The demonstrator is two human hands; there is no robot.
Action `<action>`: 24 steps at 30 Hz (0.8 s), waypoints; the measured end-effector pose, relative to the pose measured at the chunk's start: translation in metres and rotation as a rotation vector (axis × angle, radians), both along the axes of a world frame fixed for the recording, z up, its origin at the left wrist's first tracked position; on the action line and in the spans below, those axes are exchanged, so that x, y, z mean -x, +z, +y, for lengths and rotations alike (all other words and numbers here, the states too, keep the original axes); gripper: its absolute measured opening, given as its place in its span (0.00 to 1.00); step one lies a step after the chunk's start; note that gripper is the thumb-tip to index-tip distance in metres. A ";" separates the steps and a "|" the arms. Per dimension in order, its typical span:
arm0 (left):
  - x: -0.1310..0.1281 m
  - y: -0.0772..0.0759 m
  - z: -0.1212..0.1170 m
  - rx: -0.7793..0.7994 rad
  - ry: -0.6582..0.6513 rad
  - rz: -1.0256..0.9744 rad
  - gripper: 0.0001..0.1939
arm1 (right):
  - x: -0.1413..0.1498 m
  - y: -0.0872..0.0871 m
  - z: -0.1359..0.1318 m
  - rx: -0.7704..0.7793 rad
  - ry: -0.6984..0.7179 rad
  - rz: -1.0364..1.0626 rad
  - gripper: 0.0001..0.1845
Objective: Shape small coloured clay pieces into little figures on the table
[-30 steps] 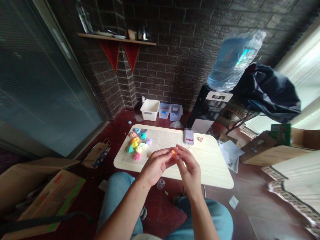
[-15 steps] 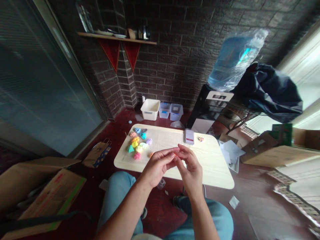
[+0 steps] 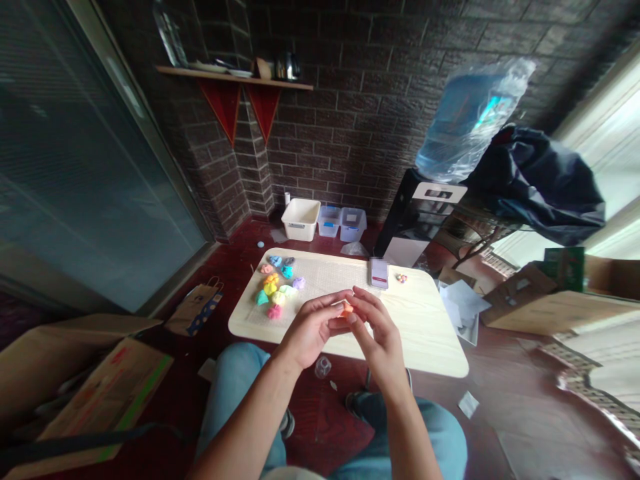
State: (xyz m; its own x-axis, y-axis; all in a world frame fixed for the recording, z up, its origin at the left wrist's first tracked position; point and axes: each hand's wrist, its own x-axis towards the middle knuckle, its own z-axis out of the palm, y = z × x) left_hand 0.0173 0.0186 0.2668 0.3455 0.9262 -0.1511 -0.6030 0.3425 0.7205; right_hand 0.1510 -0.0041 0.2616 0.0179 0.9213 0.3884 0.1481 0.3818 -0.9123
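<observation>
A small lump of orange modelling clay point(image 3: 347, 309) is pinched between the fingertips of both hands, above the near side of the low table point(image 3: 425, 333). My left hand point(image 3: 313, 327) grips it from the left with thumb and forefinger. From the other side, the thumb and fingers of my right hand point(image 3: 381, 333) press on it. Fingers partly cover the lump. Left of the hands, several coloured clay lumps lie on a clear textured mat point(image 3: 330, 277), among them a pink one point(image 3: 275, 311), a green one point(image 3: 261, 297) and a lilac one point(image 3: 299, 283).
A phone point(image 3: 379, 273) lies at the table's far edge, beside a small multicoloured cluster point(image 3: 402, 278). Behind the table stand a white bin point(image 3: 301, 220), two clear boxes and a water dispenser point(image 3: 415, 220). Cardboard boxes point(image 3: 110, 393) flank both sides.
The fingers have shifted around the clay, so more of the orange lump shows between them. Both hands stay in nearly the same place above the table.
</observation>
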 end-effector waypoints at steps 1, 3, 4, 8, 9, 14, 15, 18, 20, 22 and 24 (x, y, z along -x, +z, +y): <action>0.001 0.001 0.000 0.008 -0.007 0.002 0.17 | 0.000 0.001 0.000 -0.003 0.007 -0.020 0.13; 0.001 0.003 0.000 0.025 -0.014 0.008 0.17 | -0.001 0.001 0.001 -0.012 0.012 -0.039 0.13; 0.001 0.004 -0.001 0.029 -0.019 0.012 0.17 | 0.000 0.001 0.002 -0.019 0.008 -0.043 0.12; 0.001 0.006 -0.004 0.011 -0.045 0.010 0.18 | 0.003 -0.003 0.002 -0.039 -0.054 -0.041 0.08; 0.001 0.006 -0.004 0.007 -0.055 0.003 0.18 | 0.005 -0.005 0.002 -0.040 -0.081 -0.034 0.07; 0.003 0.003 -0.006 -0.021 -0.145 -0.069 0.20 | 0.010 -0.013 0.000 -0.040 -0.179 0.038 0.05; 0.003 0.002 -0.006 -0.031 -0.160 -0.081 0.20 | 0.011 -0.015 0.000 -0.040 -0.186 0.052 0.05; 0.002 0.000 -0.008 -0.054 -0.169 -0.081 0.20 | 0.013 -0.018 0.000 -0.046 -0.213 0.077 0.06; 0.001 -0.002 -0.008 -0.060 -0.151 -0.064 0.20 | 0.015 -0.020 -0.001 -0.064 -0.235 0.070 0.05; 0.000 -0.003 -0.008 -0.059 -0.135 -0.048 0.19 | 0.015 -0.020 -0.002 -0.091 -0.254 0.044 0.05; -0.002 -0.003 -0.008 -0.066 -0.113 -0.042 0.19 | 0.015 -0.020 -0.003 -0.119 -0.277 0.015 0.06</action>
